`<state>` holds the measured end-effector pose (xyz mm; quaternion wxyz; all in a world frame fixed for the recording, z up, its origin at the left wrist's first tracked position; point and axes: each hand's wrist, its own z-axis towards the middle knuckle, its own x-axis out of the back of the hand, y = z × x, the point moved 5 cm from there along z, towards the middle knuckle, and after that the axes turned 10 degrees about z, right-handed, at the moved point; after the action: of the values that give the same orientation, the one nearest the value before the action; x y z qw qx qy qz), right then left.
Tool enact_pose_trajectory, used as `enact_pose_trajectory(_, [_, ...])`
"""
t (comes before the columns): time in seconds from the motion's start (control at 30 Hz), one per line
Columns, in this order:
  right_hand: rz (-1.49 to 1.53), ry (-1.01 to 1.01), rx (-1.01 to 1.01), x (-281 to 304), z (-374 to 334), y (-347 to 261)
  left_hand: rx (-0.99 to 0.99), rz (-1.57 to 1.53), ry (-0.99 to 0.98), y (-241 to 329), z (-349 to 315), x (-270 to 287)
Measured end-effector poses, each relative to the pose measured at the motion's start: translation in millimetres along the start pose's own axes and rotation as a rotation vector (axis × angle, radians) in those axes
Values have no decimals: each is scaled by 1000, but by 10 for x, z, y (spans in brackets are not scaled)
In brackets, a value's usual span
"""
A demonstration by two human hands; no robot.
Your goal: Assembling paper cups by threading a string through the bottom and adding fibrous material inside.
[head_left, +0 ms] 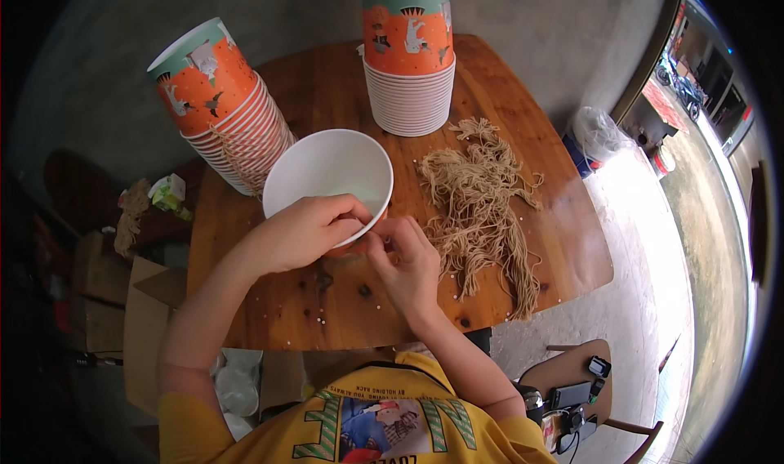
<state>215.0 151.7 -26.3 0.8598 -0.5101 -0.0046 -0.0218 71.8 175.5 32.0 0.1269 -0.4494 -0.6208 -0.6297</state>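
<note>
A white paper bucket (327, 166) with some orange on its outside stands tilted toward me on the wooden table. My left hand (306, 231) reaches over its near rim, with the fingers curled inside and gripping the wall. Just outside the same rim, my right hand (406, 264) is closed in a pinch close to the left fingertips. Whatever lies between the right thumb and finger is too small or hidden to name. A loose heap of tan strings (482, 211) lies right of my right hand.
A leaning stack of orange paper buckets (208, 80) with strings draped over it stands at the left. Another upright stack (408, 64) is at the back. The wooden table (563, 243) has a rounded edge; a chair (563, 374) with small devices is lower right.
</note>
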Motion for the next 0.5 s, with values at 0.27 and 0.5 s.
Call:
enact_pose_trajectory(0.27, [325,-103,-281,54,8,180,-87,128,154,57,-3,74])
enact_pose_trajectory(0.5, [71,-343,-265,96,368,-121,-345,162,454,250,-117,150])
